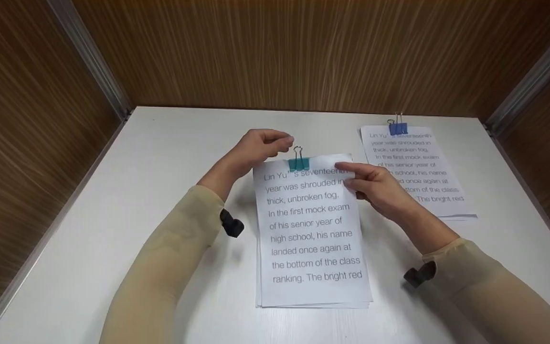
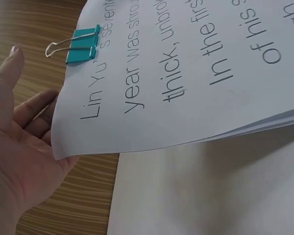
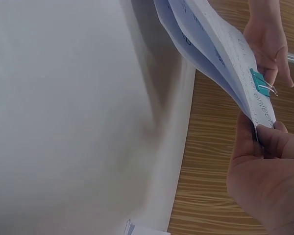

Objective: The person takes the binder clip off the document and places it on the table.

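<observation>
Paper stack (image 1: 311, 229) in right grip (image 1: 382, 191): top right corner pinched between thumb and fingers.
Left grip (image 1: 259, 148): empty, thumb spread, beside the top left corner.
Teal clip (image 1: 299, 165): on the top edge, between grips.
Surface (image 1: 112, 215): beneath the stack's raised top end.
Second stack (image 1: 442, 179): farther right, with blue clip (image 1: 398, 129).

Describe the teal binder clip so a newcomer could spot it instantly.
Over the white table, the right hand pinches a paper stack near its upper right corner. The teal clip grips that stack's top edge, beside the left hand. Its colour sets it apart: the other stack carries a blue clip.
</observation>
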Tool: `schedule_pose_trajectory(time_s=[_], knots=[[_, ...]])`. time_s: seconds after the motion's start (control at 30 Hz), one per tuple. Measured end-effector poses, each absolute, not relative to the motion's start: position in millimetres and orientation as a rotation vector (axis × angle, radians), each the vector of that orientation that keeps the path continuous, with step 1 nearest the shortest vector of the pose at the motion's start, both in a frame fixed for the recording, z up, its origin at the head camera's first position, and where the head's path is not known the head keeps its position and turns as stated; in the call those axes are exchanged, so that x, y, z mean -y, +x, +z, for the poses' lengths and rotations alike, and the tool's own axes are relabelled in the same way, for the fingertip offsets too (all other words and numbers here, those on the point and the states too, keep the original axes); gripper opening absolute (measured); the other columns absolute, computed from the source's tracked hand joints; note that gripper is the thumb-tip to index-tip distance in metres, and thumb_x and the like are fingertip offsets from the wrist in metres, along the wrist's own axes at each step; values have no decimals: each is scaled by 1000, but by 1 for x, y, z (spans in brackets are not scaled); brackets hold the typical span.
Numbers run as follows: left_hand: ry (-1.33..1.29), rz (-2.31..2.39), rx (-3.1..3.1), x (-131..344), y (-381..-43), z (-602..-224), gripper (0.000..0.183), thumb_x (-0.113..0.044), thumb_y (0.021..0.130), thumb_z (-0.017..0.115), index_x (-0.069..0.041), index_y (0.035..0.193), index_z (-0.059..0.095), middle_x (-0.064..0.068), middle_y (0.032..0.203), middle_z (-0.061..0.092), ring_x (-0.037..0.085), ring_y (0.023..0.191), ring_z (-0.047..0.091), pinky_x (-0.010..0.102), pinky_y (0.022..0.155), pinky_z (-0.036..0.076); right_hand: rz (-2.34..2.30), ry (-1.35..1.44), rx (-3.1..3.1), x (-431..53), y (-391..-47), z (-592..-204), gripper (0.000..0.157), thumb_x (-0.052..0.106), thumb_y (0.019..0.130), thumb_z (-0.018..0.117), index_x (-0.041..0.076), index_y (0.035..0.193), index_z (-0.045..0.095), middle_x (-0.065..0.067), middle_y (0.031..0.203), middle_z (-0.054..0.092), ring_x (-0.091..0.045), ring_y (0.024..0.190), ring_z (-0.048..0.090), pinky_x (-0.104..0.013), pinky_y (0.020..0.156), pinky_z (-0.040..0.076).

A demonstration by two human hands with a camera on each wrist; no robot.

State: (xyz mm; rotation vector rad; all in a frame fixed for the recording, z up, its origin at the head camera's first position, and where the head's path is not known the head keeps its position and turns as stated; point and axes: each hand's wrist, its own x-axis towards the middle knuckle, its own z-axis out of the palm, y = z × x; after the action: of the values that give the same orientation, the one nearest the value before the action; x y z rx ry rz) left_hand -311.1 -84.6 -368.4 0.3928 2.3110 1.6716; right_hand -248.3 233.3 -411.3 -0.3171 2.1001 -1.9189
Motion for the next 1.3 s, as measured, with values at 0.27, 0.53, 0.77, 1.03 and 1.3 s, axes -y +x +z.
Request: schedule_pose_trajectory(time_s=[0.27,0.53,0.77,1.03,1.3], knots=[[403,1753,-2127,82,-318,-375,36,-33,103,74,-9,129,76,10,126,75,27,127,67,36,110,49,-1906,-338,-2092,-230,-246,-408,47,-4,104,58,10,149,64,-15,140,66,-18,102,68,-21,71,51],[375,1795,-2089,79,-317,-375,37,-30,99,79,-9,129,76,10,118,78,24,113,73,30,102,54,-1891,-342,-2099,-230,-246,-408,47,-4,105,57,10,149,63,-15,141,66,-19,102,69,-22,73,54],[379,1756,-2109,80,-317,-377,36,-33,98,80,-10,125,78,8,113,79,21,107,73,29,95,56,-1867,-327,-2134,-229,-247,-408,47,-2,104,58,12,149,64,-14,140,66,-18,100,67,-21,73,52],[394,1692,-2132,80,-316,-378,34,-38,98,79,-14,121,80,5,114,79,20,105,74,28,84,58,-1917,-333,-2089,-228,-248,-411,47,-5,103,59,8,148,64,-15,138,68,-18,102,69,-22,74,55],[384,1676,-2147,78,-318,-378,36,-36,97,80,-12,124,80,3,112,80,20,106,74,29,87,58,-1909,-324,-2088,-228,-249,-413,47,-5,103,58,6,148,63,-15,136,69,-17,102,69,-22,74,55]])
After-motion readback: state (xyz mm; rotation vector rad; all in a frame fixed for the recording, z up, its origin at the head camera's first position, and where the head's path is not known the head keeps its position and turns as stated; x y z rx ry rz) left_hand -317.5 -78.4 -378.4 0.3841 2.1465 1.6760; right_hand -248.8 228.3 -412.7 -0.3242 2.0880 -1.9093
